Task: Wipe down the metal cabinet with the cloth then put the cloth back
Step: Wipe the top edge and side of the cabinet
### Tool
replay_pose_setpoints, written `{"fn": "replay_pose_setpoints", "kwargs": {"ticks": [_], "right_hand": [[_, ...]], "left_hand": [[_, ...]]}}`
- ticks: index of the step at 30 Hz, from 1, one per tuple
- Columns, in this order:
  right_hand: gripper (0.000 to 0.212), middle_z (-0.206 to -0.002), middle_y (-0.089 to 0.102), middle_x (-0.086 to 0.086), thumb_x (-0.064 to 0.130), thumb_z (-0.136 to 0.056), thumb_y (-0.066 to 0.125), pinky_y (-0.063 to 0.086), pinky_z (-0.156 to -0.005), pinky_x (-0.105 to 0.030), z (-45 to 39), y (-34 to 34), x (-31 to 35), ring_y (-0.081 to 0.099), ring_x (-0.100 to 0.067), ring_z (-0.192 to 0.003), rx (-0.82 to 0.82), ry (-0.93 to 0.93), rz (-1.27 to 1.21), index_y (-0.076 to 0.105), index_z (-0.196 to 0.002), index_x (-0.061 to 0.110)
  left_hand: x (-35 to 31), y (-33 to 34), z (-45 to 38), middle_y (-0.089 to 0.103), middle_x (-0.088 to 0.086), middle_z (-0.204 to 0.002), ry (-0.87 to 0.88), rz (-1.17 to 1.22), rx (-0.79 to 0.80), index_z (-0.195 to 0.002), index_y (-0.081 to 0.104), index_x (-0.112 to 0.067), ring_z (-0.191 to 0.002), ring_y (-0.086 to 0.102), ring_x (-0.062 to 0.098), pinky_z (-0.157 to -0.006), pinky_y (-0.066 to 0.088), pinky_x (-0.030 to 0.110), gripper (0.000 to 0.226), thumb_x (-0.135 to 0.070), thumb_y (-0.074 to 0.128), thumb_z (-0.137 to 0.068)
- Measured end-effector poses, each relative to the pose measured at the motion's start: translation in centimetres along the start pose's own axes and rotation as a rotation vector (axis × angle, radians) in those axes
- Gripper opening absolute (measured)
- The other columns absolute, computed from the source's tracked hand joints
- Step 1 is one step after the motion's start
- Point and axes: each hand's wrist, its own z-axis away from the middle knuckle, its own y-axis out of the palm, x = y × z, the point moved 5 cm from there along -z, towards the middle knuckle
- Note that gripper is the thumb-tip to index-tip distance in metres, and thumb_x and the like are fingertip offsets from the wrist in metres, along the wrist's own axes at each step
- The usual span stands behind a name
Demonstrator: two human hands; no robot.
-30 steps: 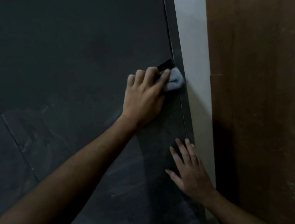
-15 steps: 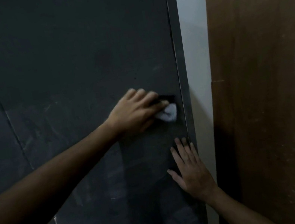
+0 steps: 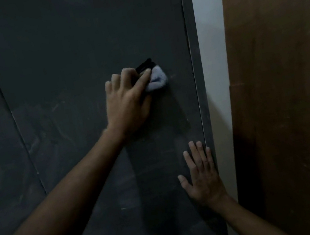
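Cloth [image 3: 156, 79] under left hand [image 3: 127, 103]

- Looks like a storage or utility corner of a building, dimly lit.
- A tall dark metal cabinet [image 3: 79, 47] fills the view.
- A bare brown wooden board [image 3: 290, 93], dusty and speckled, stands beside a plain pale wall [image 3: 213, 44].
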Motion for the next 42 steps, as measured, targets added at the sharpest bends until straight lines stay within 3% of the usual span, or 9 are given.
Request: {"fn": "replay_pose_setpoints", "kwargs": {"ticks": [6, 8, 11, 17, 22, 28, 33, 39, 42], "right_hand": [[0.07, -0.158, 0.025, -0.022, 0.044, -0.093, 0.055, 0.019, -0.121, -0.057, -0.1, 0.2, 0.1, 0.02, -0.04, -0.149, -0.039, 0.03, -0.021, 0.034, -0.146, 0.004], [0.068, -0.158, 0.024, -0.021, 0.045, -0.095, 0.053, 0.019, -0.12, -0.057, -0.1, 0.1, 0.1, 0.02, -0.04, -0.149, -0.033, 0.02, -0.035, 0.034, -0.146, 0.004], [0.067, -0.158, 0.025, -0.021, 0.046, -0.096, 0.052, 0.021, -0.119, -0.059, -0.2, 0.0, 0.1, 0.021, -0.039, -0.149, -0.033, 0.02, -0.034, 0.034, -0.146, 0.005], [0.074, -0.157, 0.027, -0.02, 0.044, -0.089, 0.06, 0.023, -0.119, -0.057, 0.0, 0.1, -0.1, 0.018, -0.034, -0.151, -0.056, 0.032, -0.021, 0.034, -0.146, 0.006], [0.067, -0.156, 0.028, -0.021, 0.043, -0.092, 0.055, 0.022, -0.119, -0.058, -0.3, 0.1, 0.1, 0.025, -0.039, -0.147, -0.064, 0.005, 0.005, 0.037, -0.144, 0.004], [0.067, -0.156, 0.028, -0.022, 0.042, -0.091, 0.055, 0.021, -0.119, -0.059, -0.3, 0.1, 0.2, 0.025, -0.04, -0.147, -0.071, 0.018, 0.012, 0.038, -0.142, 0.004], [0.067, -0.156, 0.027, -0.022, 0.041, -0.091, 0.056, 0.024, -0.118, -0.061, -0.4, -0.1, 0.4, 0.024, -0.041, -0.147, -0.055, 0.035, -0.004, 0.037, -0.143, 0.004], [0.066, -0.156, 0.027, -0.023, 0.039, -0.091, 0.055, 0.022, -0.117, -0.062, -0.4, -0.1, 0.8, 0.022, -0.042, -0.148, -0.045, 0.067, 0.019, 0.037, -0.142, 0.002], [0.065, -0.156, 0.026, -0.026, 0.037, -0.092, 0.053, 0.02, -0.117, -0.065, -0.8, -0.3, 1.7, 0.021, -0.045, -0.147, -0.038, 0.138, -0.011, 0.036, -0.142, 0.0]], "left_hand": [[-9.0, 4.2, 1.8, 0.059, 0.009, -0.122, 0.651, 0.078, 0.237, -0.139, 0.059, -0.022, -0.098, 0.048, 0.028, -0.081, 0.034, 0.04, 0.051, -0.041, 0.054, -0.092], [-8.0, 4.1, -0.2, 0.057, 0.01, -0.123, 0.54, 0.027, 0.183, -0.141, 0.056, -0.024, -0.1, 0.048, 0.03, -0.082, 0.034, 0.041, 0.051, -0.044, 0.053, -0.093], [-5.9, 3.0, -3.2, 0.054, 0.013, -0.126, 0.123, 0.015, 0.064, -0.142, 0.054, -0.024, -0.102, 0.049, 0.032, -0.083, 0.038, 0.041, 0.054, -0.047, 0.053, -0.094], [-8.6, 4.0, 2.5, 0.058, 0.007, -0.125, 0.716, 0.079, 0.28, -0.138, 0.06, -0.026, -0.1, 0.046, 0.026, -0.082, 0.033, 0.04, 0.049, -0.045, 0.054, -0.093], [0.3, 0.3, 1.1, 0.053, 0.011, -0.129, 0.041, 0.014, 0.019, -0.143, 0.055, -0.025, -0.1, 0.046, 0.032, -0.081, 0.031, 0.04, 0.05, -0.041, 0.056, -0.096], [0.7, 0.0, 6.1, 0.052, 0.008, -0.126, 0.578, 0.007, 0.229, -0.143, 0.057, -0.022, -0.097, 0.046, 0.028, -0.079, 0.034, 0.041, 0.049, -0.042, 0.049, -0.099], [4.6, -2.4, 4.6, 0.053, 0.012, -0.123, 0.11, -0.024, 0.023, -0.14, 0.059, -0.021, -0.093, 0.046, 0.033, -0.078, 0.033, 0.042, 0.046, -0.041, 0.055, -0.098], [4.9, -2.7, 7.5, 0.059, 0.012, -0.121, 0.536, -0.01, 0.216, -0.141, 0.059, -0.019, -0.091, 0.048, 0.029, -0.076, 0.036, 0.041, 0.046, -0.04, 0.05, -0.101], [8.5, -4.3, 6.2, 0.055, 0.016, -0.124, 0.27, -0.064, 0.112, -0.143, 0.056, -0.02, -0.094, 0.046, 0.034, -0.077, 0.034, 0.042, 0.048, -0.039, 0.052, -0.099]]}}
